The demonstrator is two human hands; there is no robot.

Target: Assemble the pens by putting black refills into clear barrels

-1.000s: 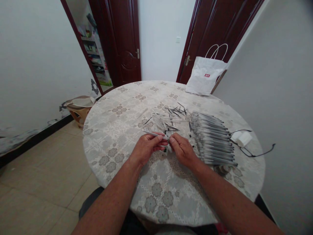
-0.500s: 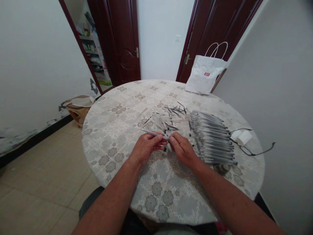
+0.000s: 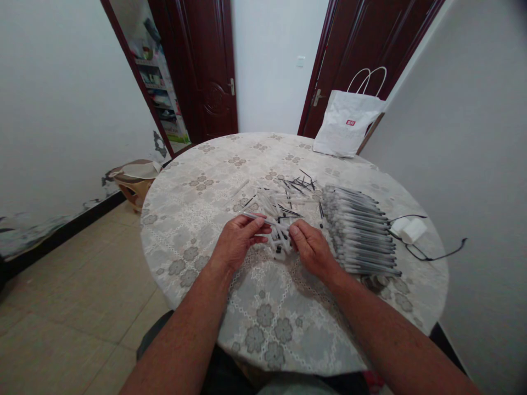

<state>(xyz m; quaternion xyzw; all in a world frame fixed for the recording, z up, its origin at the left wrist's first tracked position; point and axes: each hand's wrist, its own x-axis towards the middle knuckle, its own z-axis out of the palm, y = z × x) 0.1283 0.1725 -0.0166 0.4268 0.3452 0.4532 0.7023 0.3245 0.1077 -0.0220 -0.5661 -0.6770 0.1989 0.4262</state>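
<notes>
My left hand (image 3: 239, 241) is closed around a slim pale pen (image 3: 272, 223), thumb and fingers pinching its barrel. At the pen's right end, the thumb and forefinger of my right hand (image 3: 309, 246) are pressed together; whatever small part lies under them is hidden. Just beyond the hands lies a loose heap of clear pen barrels (image 3: 267, 202). Thin black refills (image 3: 302, 185) are scattered behind that heap. Small black and white pieces (image 3: 279, 249) show on the cloth between my hands. To the right of my right hand, many grey pens (image 3: 366, 233) lie stacked side by side.
A patterned cloth covers the round table (image 3: 193, 219). Eyeglasses (image 3: 420, 253) and a crumpled white item (image 3: 408, 229) lie at the right edge. At the back right stands a white paper bag (image 3: 345, 123). A stool (image 3: 135, 181) is by the left wall.
My hands have drawn slightly apart, the left one shifting left and the right one a little right. More of the pen's barrel shows between them.
</notes>
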